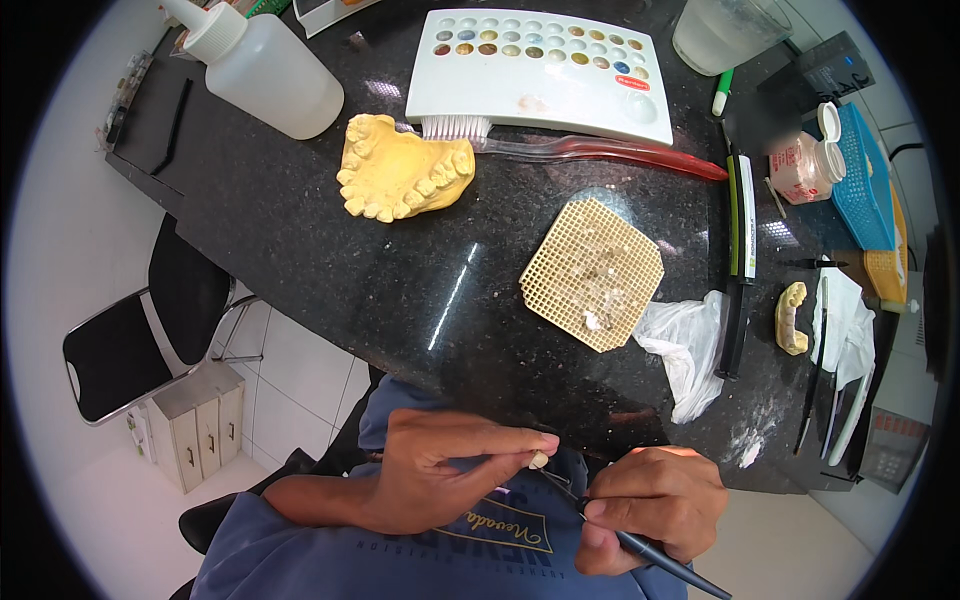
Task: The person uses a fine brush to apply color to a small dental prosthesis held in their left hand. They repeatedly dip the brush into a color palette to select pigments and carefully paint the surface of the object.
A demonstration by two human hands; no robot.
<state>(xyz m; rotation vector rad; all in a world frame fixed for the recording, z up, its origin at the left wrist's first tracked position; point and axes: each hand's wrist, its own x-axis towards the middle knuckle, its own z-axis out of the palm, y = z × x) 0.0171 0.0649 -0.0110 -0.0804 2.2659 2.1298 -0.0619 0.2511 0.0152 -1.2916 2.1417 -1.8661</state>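
Note:
Over my lap, in front of the bench edge, my left hand [435,468] pinches a small cream-coloured tooth crown [539,460] between thumb and fingertips. My right hand [655,500] grips a slim dark-handled tool [668,565] like a pen. Its thin tip points at the crown; I cannot tell whether they touch. Nearest on the bench lies a square cream honeycomb firing tray [570,265] with white residue on it. Further left rests a yellow plaster dental model [405,180], against the bristles of a toothbrush with a clear and red handle [620,152].
Behind stand a white palette [535,95] with coloured wells, a squeeze bottle [270,80] and a glass [725,35]. To the right lie a crumpled plastic bag [690,345], syringes [742,220], a small dental model [792,318], brushes [815,370] and a blue basket [862,180].

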